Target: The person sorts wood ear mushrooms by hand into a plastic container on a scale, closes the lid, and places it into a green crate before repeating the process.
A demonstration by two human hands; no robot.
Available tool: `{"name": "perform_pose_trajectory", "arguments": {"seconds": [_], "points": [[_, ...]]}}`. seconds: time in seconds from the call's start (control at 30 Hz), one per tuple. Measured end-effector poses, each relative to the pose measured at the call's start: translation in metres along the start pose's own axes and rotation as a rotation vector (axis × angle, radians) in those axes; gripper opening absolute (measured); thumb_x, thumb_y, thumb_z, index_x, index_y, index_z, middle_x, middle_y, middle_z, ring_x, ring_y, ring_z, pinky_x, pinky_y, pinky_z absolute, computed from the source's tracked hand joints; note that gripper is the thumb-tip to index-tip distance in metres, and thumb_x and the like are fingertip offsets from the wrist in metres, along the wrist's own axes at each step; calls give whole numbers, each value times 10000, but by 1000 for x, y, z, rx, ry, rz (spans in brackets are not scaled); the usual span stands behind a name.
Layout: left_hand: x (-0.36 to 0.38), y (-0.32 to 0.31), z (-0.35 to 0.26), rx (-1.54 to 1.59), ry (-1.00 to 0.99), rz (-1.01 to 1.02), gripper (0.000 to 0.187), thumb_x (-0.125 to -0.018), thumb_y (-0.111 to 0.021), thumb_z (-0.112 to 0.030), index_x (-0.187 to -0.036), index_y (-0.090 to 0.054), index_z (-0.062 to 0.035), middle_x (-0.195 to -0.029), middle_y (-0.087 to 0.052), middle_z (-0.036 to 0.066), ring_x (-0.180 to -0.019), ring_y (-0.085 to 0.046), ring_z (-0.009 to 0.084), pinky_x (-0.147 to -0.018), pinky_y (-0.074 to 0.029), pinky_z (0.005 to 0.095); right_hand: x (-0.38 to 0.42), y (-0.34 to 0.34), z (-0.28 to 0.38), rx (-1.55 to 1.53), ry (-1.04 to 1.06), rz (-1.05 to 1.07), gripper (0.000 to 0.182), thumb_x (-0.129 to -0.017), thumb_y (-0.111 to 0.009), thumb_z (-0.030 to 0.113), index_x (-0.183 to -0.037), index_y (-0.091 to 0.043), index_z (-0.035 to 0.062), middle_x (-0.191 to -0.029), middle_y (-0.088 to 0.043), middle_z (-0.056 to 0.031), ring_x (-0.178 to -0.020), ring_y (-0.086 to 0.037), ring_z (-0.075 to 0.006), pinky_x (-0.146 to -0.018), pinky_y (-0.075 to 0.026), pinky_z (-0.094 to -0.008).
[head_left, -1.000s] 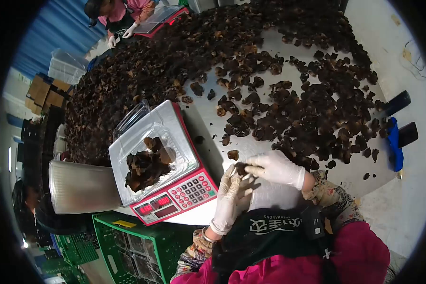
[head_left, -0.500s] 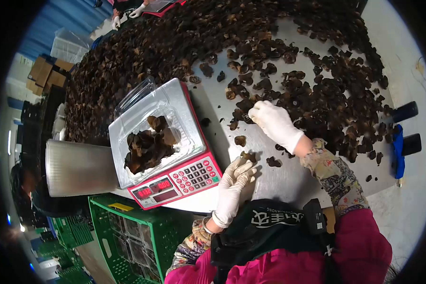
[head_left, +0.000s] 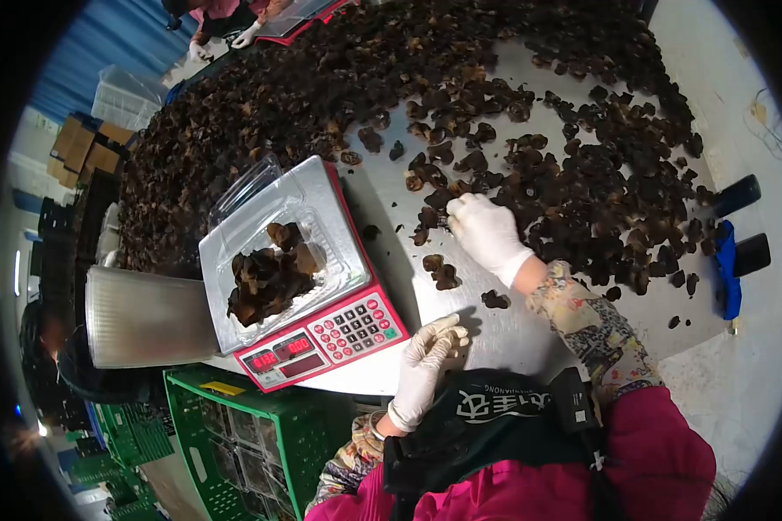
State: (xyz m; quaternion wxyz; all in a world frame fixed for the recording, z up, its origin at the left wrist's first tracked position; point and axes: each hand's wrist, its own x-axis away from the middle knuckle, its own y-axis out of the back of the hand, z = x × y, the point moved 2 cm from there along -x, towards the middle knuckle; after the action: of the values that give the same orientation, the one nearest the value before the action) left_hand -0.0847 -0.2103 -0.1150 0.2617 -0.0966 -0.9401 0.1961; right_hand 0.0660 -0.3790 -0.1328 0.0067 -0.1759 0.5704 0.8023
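- Risk (judged): the scattered dark pieces point(head_left: 582, 208) look thin and curled; a hard squeeze from your right hand point(head_left: 488, 234) could crumble them.
- Risk (judged): your left hand point(head_left: 421, 373) is just beside the scale point(head_left: 363, 300); a sideways bump could disturb the reading or press a key.
- Risk (judged): a low sweep of your right cuff point(head_left: 552, 286) could drag the lone piece point(head_left: 495, 300) across the bench point(head_left: 539, 352).
- Right fingers: bent downward at the near edge of the scattered dark pieces; undersides hidden, so cannot tell whether you pinch one.
- Left fingers: bent, loosely together above the bench; no piece visible, grip cannot be told.
- Small cluster point(head_left: 443, 273): on the bench between your hands, apart from both.
- Dark clump point(head_left: 269, 282): in the clear tray point(head_left: 332, 247) on the scale, well apart from your right fingers.
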Motion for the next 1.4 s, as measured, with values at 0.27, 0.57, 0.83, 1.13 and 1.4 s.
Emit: {"name": "perform_pose_trajectory", "arguments": {"seconds": [0.27,0.57,0.83,1.13,1.4], "points": [[-7,11,22,124,-15,-28,237,-961,-497,-51,-1172,-559,38,-1016,-630,130,-968,-612,220,-925,-491,353,20,45,-7,-434,-98,8,176,-838,-644,209,-974,-633,97,-831,-615,-43,-810,-623,-243,-699,-515,-360],[-4,7,15,-41,-7,30,271,-983,-498,-123,-1214,-584,-12,-980,-661,28,-837,-545,58,-782,-450,195,5,5,-4,-216,-42,-40,270,-801,-593,139,-1038,-631,16,-886,-628,-113,-853,-616,-309,-747,-523,-396],[-9,16,21,3,-6,9,252,-974,-497,-93,-1189,-579,10,-1010,-657,89,-925,-612,136,-834,-475,249,29,59,-14,-1206,-562,371,326,-918,-619,157,-1140,-574,-78,-858,-597,-13,-717,-537,-58,-621,-437,-216],[-4,13,20,-47,-49,24,266,-983,-485,-100,-1215,-578,-10,-1017,-659,52,-927,-603,99,-798,-457,201,78,94,-21,-1800,-161,358,254,-891,-637,183,-1050,-646,-15,-878,-634,8,-770,-559,-74,-659,-441,-225],[-4,-6,5,-565,-405,-127,250,-924,-561,-14,-1171,-600,-26,-1036,-621,57,-933,-590,120,-864,-470,252,118,124,-18,-1545,-540,557,142,-810,-699,135,-832,-625,16,-731,-589,-62,-651,-570,-123,-590,-450,-277]]}}
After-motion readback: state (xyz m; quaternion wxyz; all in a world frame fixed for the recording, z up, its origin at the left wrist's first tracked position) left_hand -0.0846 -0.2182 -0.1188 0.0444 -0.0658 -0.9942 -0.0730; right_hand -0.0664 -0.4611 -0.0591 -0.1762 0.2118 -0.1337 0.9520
